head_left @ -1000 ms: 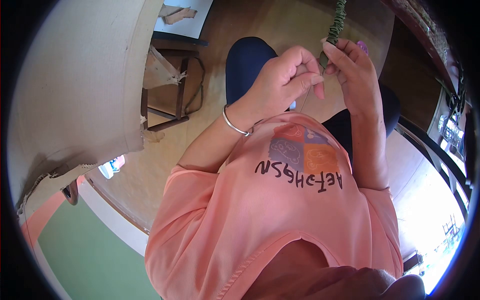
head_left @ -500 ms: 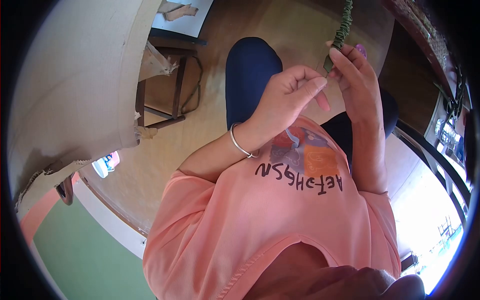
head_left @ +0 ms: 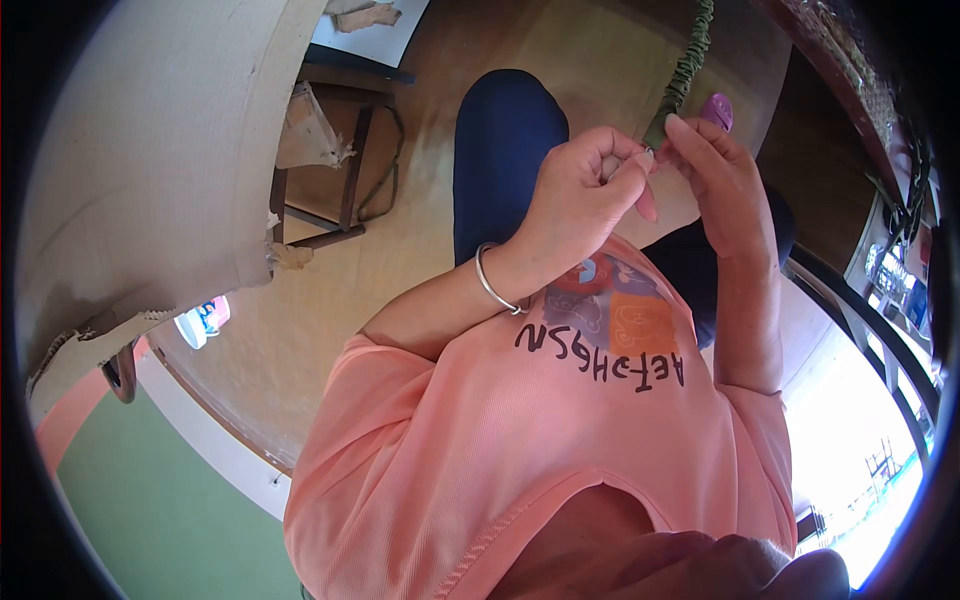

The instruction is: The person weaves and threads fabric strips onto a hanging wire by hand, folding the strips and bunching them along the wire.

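Observation:
A green, tightly gathered fabric strip [head_left: 687, 68] runs down from the top edge, and its smoother lower end lies at my fingers. My right hand [head_left: 722, 180] pinches this end between thumb and fingertips. Close beside it, my left hand [head_left: 590, 195], with a silver bangle on the wrist, is closed in a pinch at a small shiny metal tip just below the fabric end. What this metal piece is cannot be made out. The two hands nearly touch.
A large pale torn sheet [head_left: 150, 150] fills the left side. Behind it are a dark-framed stool [head_left: 352, 170] and a white-topped table [head_left: 375, 38]. A white tub [head_left: 192, 328] stands on the floor. A purple object [head_left: 716, 112] is beyond my right hand.
The fabric's lower end and my right hand have come slightly down toward me. My left hand has shifted down too, and its fingertips now meet the fabric end.

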